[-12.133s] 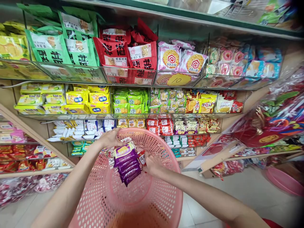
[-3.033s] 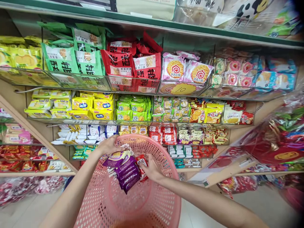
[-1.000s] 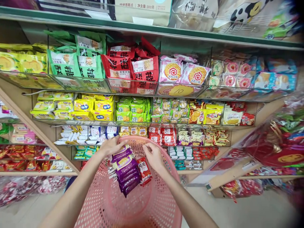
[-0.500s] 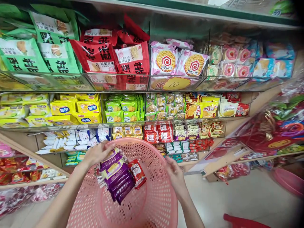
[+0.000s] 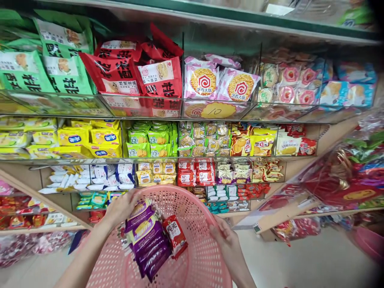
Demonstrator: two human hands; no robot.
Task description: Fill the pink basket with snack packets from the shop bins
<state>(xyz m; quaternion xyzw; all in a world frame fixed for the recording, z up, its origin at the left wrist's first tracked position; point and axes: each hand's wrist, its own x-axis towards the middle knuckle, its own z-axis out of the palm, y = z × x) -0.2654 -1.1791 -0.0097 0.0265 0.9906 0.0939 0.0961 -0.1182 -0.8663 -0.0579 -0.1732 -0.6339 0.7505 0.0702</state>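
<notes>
A pink perforated plastic basket (image 5: 204,240) is held low in front of me, tilted so that its inside shows. My left hand (image 5: 121,208) is closed on the upper left rim, its fingertips partly hidden. On the right side, my right hand (image 5: 226,238) grips the rim with the thumb on the near side. Inside the basket lie several purple soda biscuit packets (image 5: 151,236) stacked together. Against them rests one red packet (image 5: 175,237) with white lettering, touched by neither hand.
Shelves ahead hold green bags (image 5: 64,72), red bags (image 5: 114,72), round sesame biscuits (image 5: 205,80), yellow packets (image 5: 105,138) and red packets (image 5: 196,174). Clear dividers and a glass shelf edge (image 5: 210,160) separate the rows. Hanging bags (image 5: 339,168) stick out at the right.
The basket, both hands and the packets inside sit slightly lower in view. The upper shelves have shifted a little left. Both hands keep their places on the rim.
</notes>
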